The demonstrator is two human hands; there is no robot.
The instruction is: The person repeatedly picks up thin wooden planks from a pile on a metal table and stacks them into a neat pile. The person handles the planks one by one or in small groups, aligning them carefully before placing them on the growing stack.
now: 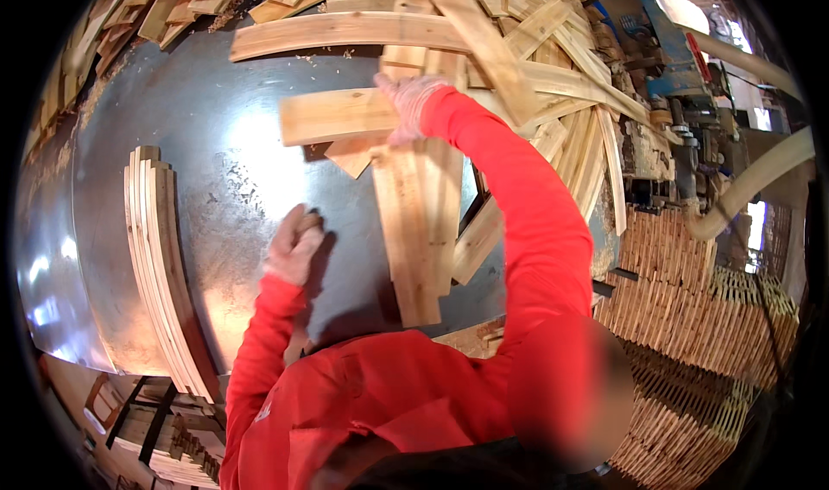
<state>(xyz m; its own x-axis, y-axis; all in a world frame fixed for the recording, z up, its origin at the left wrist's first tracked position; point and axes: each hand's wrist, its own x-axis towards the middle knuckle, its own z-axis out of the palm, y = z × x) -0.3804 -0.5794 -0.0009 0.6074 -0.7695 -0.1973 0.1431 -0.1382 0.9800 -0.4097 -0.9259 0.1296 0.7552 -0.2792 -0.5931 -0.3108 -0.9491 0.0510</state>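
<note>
Both arms are in bright red sleeves [527,222], and the right hand [408,101] and left hand [294,246] wear pale, whitish-pink gloves. The surface [216,127] is shiny grey-blue metal with white glare patches and scuffy brownish speckles, while the flat wood pieces [419,222] are light yellowish-tan with darker streaky grain. Same honey-tan on the curved slat stack [164,265] with browner edges, the machine [665,50] at the back is blue with a red bit, and the stacked sticks [691,317] look orange-tan.
</note>
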